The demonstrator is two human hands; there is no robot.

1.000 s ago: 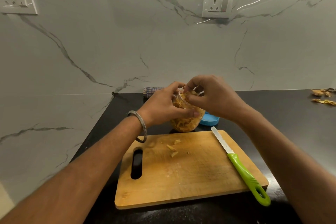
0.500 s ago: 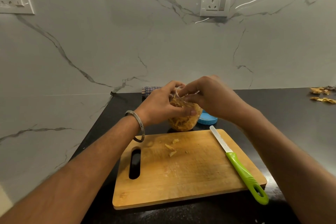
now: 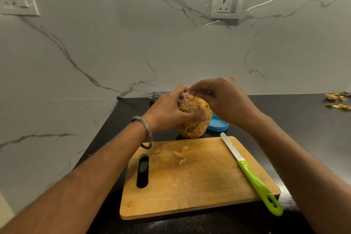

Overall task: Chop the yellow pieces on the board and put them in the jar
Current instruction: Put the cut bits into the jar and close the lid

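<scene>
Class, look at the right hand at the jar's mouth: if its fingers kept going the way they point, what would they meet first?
Probably the yellow pieces heaped inside the jar, as the right hand points into its mouth.

White marble wall [image 3: 114,53] with grey veins all across — two socket plates on it, one far left [image 3: 18,0], one upper right [image 3: 227,4]. Below, a black table [image 3: 296,112] under dim light.

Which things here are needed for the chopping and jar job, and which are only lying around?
For the job: jar, left hand, right hand, cutting board, yellow pieces, knife.

Lying about: blue lid, checked cloth, peel scraps, wall sockets.
</scene>
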